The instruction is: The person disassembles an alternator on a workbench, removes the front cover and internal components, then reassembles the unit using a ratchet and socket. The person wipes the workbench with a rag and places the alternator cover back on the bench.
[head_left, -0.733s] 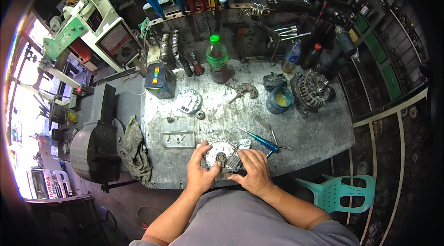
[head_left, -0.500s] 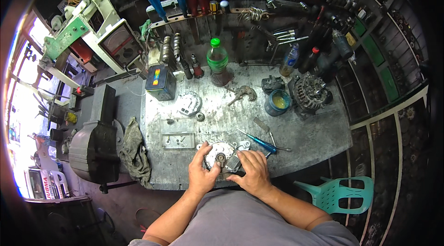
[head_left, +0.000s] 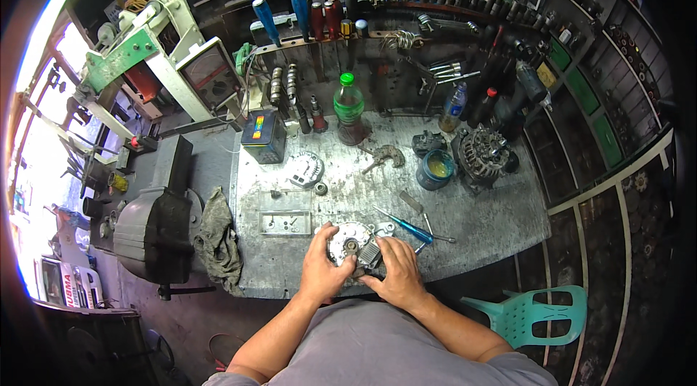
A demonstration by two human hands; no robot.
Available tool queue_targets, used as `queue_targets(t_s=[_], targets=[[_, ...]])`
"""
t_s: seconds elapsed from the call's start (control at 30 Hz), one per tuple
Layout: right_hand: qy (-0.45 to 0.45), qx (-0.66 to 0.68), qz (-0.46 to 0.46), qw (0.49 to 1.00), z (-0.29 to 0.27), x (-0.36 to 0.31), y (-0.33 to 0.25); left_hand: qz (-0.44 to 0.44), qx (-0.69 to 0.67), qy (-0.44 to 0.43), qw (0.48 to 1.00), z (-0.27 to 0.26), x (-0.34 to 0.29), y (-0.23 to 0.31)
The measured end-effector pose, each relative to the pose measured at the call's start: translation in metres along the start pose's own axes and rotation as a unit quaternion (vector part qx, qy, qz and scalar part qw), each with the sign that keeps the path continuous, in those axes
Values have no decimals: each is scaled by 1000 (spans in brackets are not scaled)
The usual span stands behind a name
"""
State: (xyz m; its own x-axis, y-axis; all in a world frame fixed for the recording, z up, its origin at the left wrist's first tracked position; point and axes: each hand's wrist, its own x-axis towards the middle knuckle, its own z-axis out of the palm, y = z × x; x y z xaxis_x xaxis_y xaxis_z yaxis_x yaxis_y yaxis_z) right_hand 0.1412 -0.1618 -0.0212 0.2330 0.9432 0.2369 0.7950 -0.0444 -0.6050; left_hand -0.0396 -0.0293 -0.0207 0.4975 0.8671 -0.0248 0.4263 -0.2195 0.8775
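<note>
At the bench's front edge sits a round silver alternator housing [head_left: 339,244], with a grey finned part [head_left: 370,253] on its right side. My left hand [head_left: 324,271] grips the housing's left side, fingers over the far rim and thumb just below the central hub. Curled around the right side, by the fins, is my right hand [head_left: 401,270], its thumb at the near edge. The housing's underside is hidden. Right of the hands lies a blue-handled screwdriver [head_left: 414,229], beside a metal-shafted tool [head_left: 428,225].
Left of the housing is a clear tray [head_left: 284,233] with small parts. Farther back are a white slotted cover [head_left: 305,169], a green-capped bottle [head_left: 349,103], a blue tub [head_left: 433,180] and another alternator [head_left: 481,153]. A rag [head_left: 218,241] hangs at left; a green chair [head_left: 537,315] stands right.
The whole view has shifted slightly. Both hands stay on the housing, and my left thumb has moved a little inward below the hub.
</note>
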Motion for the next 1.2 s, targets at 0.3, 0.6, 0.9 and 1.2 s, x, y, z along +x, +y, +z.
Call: queue_targets(t_s=[0.3, 0.6, 0.9, 1.2], targets=[[70, 25, 5, 997, -8, -16, 63, 63, -38, 59, 996, -4, -13, -16], [17, -148, 191, 970, 7, -22, 127, -59, 130, 182, 973, -84, 17, -122], [99, -102, 212, 967, 1, -6, 116, -66, 222, 157, 960, -92, 95, -138], [177, -16, 251, 952, -36, -28, 81, -26, 424, 103, 899, -65, 176, -158]])
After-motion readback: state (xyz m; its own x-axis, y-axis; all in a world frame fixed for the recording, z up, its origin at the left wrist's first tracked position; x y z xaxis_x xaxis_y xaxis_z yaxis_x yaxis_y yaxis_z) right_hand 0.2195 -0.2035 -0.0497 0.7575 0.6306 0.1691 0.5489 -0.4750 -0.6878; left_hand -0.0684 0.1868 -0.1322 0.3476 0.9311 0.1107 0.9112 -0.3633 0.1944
